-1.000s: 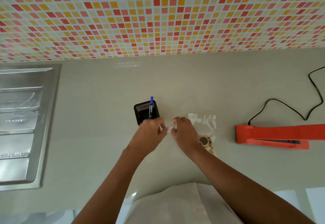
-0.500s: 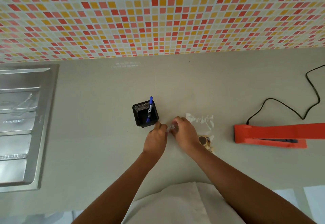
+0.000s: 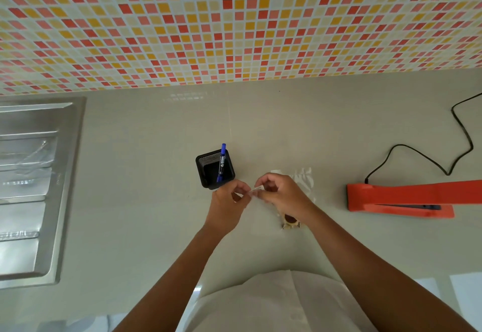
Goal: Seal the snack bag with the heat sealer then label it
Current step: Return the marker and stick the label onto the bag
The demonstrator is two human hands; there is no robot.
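Observation:
A clear snack bag (image 3: 303,179) lies flat on the counter, half hidden under my right hand (image 3: 283,194); brown snacks (image 3: 290,220) show at its near end. Both hands pinch a small white label strip (image 3: 254,190) between thumb and fingers, held just above the counter. My left hand (image 3: 229,205) is left of the strip, my right hand on its other end. The orange heat sealer (image 3: 407,197) sits shut to the right, well apart from my hands.
A black mesh pen holder (image 3: 214,170) with a blue marker (image 3: 222,160) stands just beyond my left hand. The sealer's black cord (image 3: 427,159) loops toward the back right. A steel sink drainboard (image 3: 34,188) lies at far left. A tiled wall (image 3: 234,23) backs the counter.
My hands have drawn back a little from the pen holder toward me, still pinching the small strip between them. The bag and sealer have not moved.

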